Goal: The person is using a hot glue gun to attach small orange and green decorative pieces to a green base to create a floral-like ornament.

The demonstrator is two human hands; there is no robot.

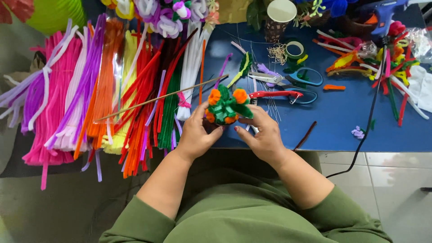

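Both hands, left hand and right hand, grip the pipe-cleaner flower bunch between them; hold it firmly, keeping fingertips off the orange blooms above.

Olive-green long-sleeved top, sleeves pushed up to elbows; forearms bare.

A blue table is carrying the craft supplies. Bundles of pipe cleaners in pink, purple, orange, yellow, red, green and white are lying across its left part and spilling over the near edge. Scissors, red-handled pliers and a tape roll are lying mid-table, a paper cup is standing far, and a black cable is trailing right.
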